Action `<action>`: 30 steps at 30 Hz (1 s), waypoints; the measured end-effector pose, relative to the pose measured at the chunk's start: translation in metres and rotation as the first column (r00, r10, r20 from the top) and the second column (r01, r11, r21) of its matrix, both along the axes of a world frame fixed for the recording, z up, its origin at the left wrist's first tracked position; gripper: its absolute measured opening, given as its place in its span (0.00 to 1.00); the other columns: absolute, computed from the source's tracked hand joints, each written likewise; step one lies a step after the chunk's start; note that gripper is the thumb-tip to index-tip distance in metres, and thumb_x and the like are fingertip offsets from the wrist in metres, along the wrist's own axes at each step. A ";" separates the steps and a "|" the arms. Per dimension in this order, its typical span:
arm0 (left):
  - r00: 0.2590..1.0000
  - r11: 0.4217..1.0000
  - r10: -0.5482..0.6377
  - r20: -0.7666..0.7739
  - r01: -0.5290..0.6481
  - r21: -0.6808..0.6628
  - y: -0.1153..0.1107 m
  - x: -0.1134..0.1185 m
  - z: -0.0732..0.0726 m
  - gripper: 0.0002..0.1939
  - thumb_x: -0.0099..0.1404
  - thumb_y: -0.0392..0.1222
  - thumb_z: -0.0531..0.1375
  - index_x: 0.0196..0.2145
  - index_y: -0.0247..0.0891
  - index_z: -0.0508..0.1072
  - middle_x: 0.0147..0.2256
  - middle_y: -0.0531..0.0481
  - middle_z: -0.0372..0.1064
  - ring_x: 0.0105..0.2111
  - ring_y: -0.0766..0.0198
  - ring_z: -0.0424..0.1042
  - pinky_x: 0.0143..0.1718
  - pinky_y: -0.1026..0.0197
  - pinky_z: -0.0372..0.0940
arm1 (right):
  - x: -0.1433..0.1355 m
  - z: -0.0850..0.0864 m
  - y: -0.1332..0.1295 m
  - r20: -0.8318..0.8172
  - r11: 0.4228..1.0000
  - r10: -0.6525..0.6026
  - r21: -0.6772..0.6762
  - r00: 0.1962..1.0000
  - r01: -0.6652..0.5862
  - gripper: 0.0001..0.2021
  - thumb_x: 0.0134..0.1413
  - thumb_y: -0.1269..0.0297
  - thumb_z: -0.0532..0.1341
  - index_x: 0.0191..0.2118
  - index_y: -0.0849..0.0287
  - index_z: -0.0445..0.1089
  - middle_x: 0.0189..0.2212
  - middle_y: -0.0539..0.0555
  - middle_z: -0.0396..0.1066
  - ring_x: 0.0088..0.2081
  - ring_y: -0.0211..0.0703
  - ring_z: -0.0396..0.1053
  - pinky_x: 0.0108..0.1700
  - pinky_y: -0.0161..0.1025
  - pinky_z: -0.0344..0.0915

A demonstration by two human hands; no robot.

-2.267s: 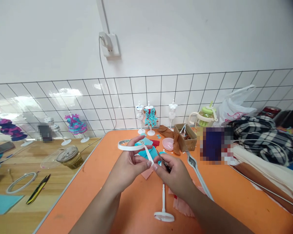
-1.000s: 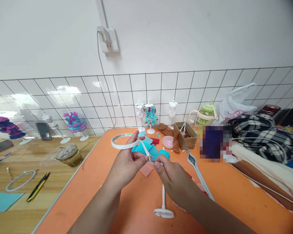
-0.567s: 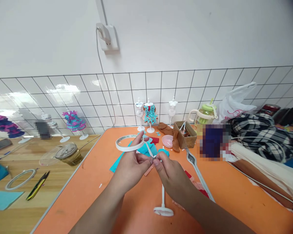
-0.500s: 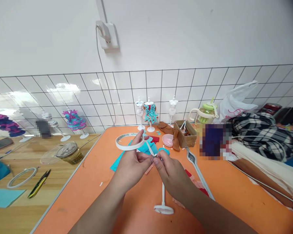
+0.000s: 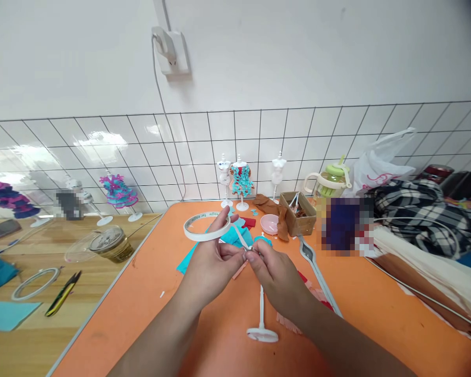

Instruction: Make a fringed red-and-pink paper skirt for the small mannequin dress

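Observation:
My left hand [image 5: 212, 269] carries a roll of white tape [image 5: 206, 233] looped over its raised fingers, with printed lettering inside the ring. From the roll a narrow tape strip [image 5: 241, 238] runs down to where both hands' fingertips meet. My right hand [image 5: 278, 272] is closed in a pinch at the strip's end; exactly what lies between the fingertips is mostly hidden. Behind and below the right hand stands a small white dress-form stand [image 5: 262, 334], its middle covered by my hands. Turquoise fabric [image 5: 192, 259] lies beyond my left hand.
Small dress forms, one in turquoise ruffles [image 5: 242, 180], stand by the tiled wall. Right of them are a pink dish [image 5: 269, 224], a cardboard box [image 5: 301, 222], a grey strap-like strip [image 5: 317, 277] and a cup [image 5: 333, 180]. Snips [image 5: 63, 294] and a lidded jar [image 5: 112, 243] sit left.
The view has shifted very slightly. Both hands keep nearly the same pose at the tape strip, and the tape roll has tilted a little to the left.

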State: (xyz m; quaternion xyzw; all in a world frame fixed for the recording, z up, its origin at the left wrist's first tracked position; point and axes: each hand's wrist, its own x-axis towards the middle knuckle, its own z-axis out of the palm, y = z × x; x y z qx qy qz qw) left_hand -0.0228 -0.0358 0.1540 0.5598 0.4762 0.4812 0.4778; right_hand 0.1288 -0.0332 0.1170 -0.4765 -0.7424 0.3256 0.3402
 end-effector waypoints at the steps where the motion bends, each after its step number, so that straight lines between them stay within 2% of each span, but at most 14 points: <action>1: 1.000 1.000 -0.005 0.001 0.005 0.001 0.000 0.000 0.000 0.49 0.57 0.33 0.63 0.66 0.62 0.42 0.67 0.42 0.45 0.26 0.73 0.74 0.32 0.60 0.72 | 0.000 -0.001 0.000 0.005 1.000 -0.001 0.003 1.000 0.001 0.15 0.66 0.53 0.46 0.30 0.55 0.54 0.20 0.44 0.58 0.22 0.37 0.55 0.25 0.35 0.44; 8: 1.000 1.000 0.000 -0.001 0.000 0.006 0.000 -0.001 -0.002 0.49 0.55 0.33 0.64 0.66 0.60 0.44 0.67 0.40 0.44 0.25 0.74 0.72 0.27 0.64 0.69 | 0.004 0.003 0.002 0.075 1.000 0.010 -0.018 0.997 -0.009 0.16 0.67 0.52 0.44 0.31 0.55 0.54 0.20 0.44 0.58 0.22 0.38 0.54 0.25 0.35 0.45; 11: 1.000 1.000 0.017 0.007 -0.017 0.023 0.002 -0.003 -0.001 0.49 0.55 0.33 0.65 0.66 0.58 0.45 0.67 0.40 0.45 0.27 0.73 0.72 0.29 0.63 0.71 | 0.017 0.010 0.005 0.111 0.995 0.070 -0.076 0.991 -0.062 0.17 0.66 0.47 0.45 0.35 0.54 0.58 0.22 0.45 0.62 0.24 0.39 0.59 0.25 0.34 0.48; 14: 0.999 0.999 0.031 0.017 -0.032 0.041 0.003 -0.007 0.002 0.49 0.55 0.35 0.66 0.67 0.58 0.45 0.67 0.40 0.44 0.29 0.72 0.74 0.34 0.61 0.72 | 0.032 0.016 0.008 0.182 0.991 0.056 -0.130 0.982 -0.032 0.19 0.60 0.42 0.51 0.42 0.52 0.61 0.23 0.46 0.65 0.24 0.41 0.61 0.25 0.34 0.50; 16: 1.000 0.999 0.027 0.016 -0.027 0.042 0.003 -0.009 0.003 0.50 0.55 0.35 0.66 0.66 0.59 0.45 0.67 0.40 0.44 0.29 0.72 0.74 0.34 0.60 0.72 | 0.035 0.019 0.009 0.185 0.995 -0.016 -0.089 0.983 0.033 0.18 0.58 0.44 0.55 0.46 0.52 0.63 0.24 0.46 0.66 0.24 0.40 0.62 0.25 0.34 0.50; 19: 1.000 1.000 -0.005 0.020 0.005 0.027 0.001 -0.007 0.002 0.50 0.55 0.35 0.66 0.66 0.61 0.44 0.67 0.40 0.44 0.28 0.73 0.72 0.31 0.62 0.70 | 0.030 0.020 0.008 0.058 0.997 -0.074 0.038 0.996 0.072 0.15 0.58 0.54 0.57 0.49 0.52 0.65 0.25 0.46 0.66 0.23 0.38 0.61 0.25 0.33 0.51; 21: 0.999 0.999 -0.042 0.033 0.042 0.015 0.000 -0.005 0.001 0.50 0.55 0.33 0.65 0.66 0.62 0.44 0.67 0.40 0.44 0.26 0.75 0.70 0.28 0.63 0.69 | 0.023 0.020 0.007 -0.015 0.995 -0.038 0.089 0.999 0.039 0.11 0.57 0.59 0.58 0.45 0.53 0.68 0.22 0.45 0.64 0.22 0.36 0.59 0.25 0.32 0.51; 23: 0.997 0.998 -0.069 0.045 0.069 0.009 -0.001 -0.003 0.001 0.50 0.56 0.32 0.64 0.66 0.63 0.44 0.68 0.41 0.43 0.25 0.77 0.69 0.27 0.65 0.68 | 0.019 0.019 0.008 -0.036 0.994 0.002 0.106 0.999 0.001 0.06 0.57 0.61 0.58 0.37 0.56 0.70 0.20 0.45 0.61 0.21 0.35 0.57 0.24 0.32 0.50; 25: 0.996 0.997 -0.075 0.045 0.074 0.009 -0.003 -0.003 0.002 0.50 0.56 0.32 0.64 0.66 0.63 0.44 0.68 0.42 0.43 0.25 0.77 0.69 0.27 0.65 0.67 | 0.018 0.017 0.010 -0.044 0.992 -0.004 0.126 0.999 0.010 0.06 0.57 0.63 0.58 0.31 0.57 0.69 0.19 0.44 0.61 0.21 0.34 0.56 0.23 0.32 0.50; 30: 0.985 0.986 -0.154 0.082 0.158 -0.048 -0.007 -0.004 0.008 0.50 0.54 0.33 0.66 0.66 0.60 0.46 0.67 0.40 0.45 0.27 0.75 0.71 0.30 0.64 0.68 | 0.020 0.006 0.018 -0.069 0.972 -0.077 0.219 0.995 0.090 0.06 0.57 0.62 0.59 0.32 0.57 0.70 0.22 0.46 0.67 0.24 0.35 0.62 0.27 0.33 0.54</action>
